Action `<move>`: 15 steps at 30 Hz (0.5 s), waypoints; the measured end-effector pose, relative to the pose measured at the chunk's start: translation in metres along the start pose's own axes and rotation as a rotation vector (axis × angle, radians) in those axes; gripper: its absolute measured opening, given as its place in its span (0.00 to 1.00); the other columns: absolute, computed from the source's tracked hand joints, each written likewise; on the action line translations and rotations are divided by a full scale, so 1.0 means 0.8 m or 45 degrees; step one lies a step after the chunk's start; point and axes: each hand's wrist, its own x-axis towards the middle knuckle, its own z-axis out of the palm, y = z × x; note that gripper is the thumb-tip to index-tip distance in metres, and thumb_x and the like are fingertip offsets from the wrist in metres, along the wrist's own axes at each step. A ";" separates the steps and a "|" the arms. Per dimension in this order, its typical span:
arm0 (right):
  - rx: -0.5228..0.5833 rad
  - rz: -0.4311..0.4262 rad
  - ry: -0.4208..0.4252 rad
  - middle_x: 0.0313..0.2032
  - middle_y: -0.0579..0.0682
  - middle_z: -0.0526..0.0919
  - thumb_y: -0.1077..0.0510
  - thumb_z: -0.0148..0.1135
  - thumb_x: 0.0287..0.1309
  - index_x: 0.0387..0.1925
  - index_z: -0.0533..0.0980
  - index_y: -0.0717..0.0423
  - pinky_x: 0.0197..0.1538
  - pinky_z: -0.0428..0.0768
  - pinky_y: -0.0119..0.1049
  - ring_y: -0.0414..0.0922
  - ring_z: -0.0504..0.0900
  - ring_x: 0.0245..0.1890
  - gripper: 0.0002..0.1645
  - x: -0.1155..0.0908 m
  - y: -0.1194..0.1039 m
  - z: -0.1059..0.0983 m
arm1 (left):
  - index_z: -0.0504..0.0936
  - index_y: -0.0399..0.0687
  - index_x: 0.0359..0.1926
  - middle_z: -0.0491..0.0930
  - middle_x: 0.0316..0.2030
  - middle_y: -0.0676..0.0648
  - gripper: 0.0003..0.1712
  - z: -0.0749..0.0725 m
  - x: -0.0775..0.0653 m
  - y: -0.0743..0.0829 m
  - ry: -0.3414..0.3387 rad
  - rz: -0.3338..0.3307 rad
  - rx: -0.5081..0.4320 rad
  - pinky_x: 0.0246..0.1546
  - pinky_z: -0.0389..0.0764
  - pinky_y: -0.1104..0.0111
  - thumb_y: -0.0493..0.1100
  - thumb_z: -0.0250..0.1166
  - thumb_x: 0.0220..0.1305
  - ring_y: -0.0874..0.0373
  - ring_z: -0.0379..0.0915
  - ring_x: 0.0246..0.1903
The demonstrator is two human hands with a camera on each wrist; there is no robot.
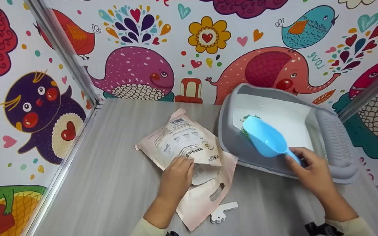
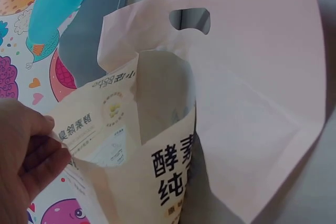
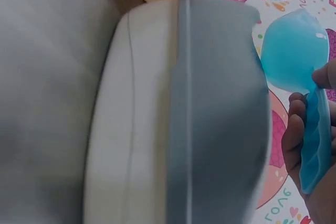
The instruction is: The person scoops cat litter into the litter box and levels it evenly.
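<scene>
My left hand [image 1: 176, 177] pinches the top edge of a pale pink paper bag [image 1: 182, 141] that lies on the table. In the left wrist view, the bag's mouth [image 2: 165, 85] gapes, and a back panel with a handle hole extends past it. My right hand [image 1: 315, 172] grips the handle of a light blue scoop [image 1: 267, 136], its bowl held above a grey and white litter box [image 1: 251, 162]. Some green granules [image 1: 245, 131] show beside the scoop in the box; the scoop hides part of them. Whether the scoop contains anything, I cannot tell.
On the grey wood-look table [image 1: 110, 157], a white clip-like piece [image 1: 221, 211] lies by the bag's handle flap. The litter box stands at the right, close to the back wall. Walls with cartoon animals and metal frame posts [image 1: 67, 55] enclose the table.
</scene>
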 end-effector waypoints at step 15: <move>0.347 -0.298 -0.196 0.32 0.53 0.83 0.82 0.67 0.36 0.38 0.80 0.66 0.33 0.77 0.22 0.37 0.79 0.30 0.22 -0.070 -0.030 0.066 | 0.84 0.46 0.35 0.82 0.34 0.51 0.06 0.000 0.002 -0.001 0.005 0.007 0.018 0.40 0.82 0.70 0.37 0.69 0.55 0.58 0.79 0.38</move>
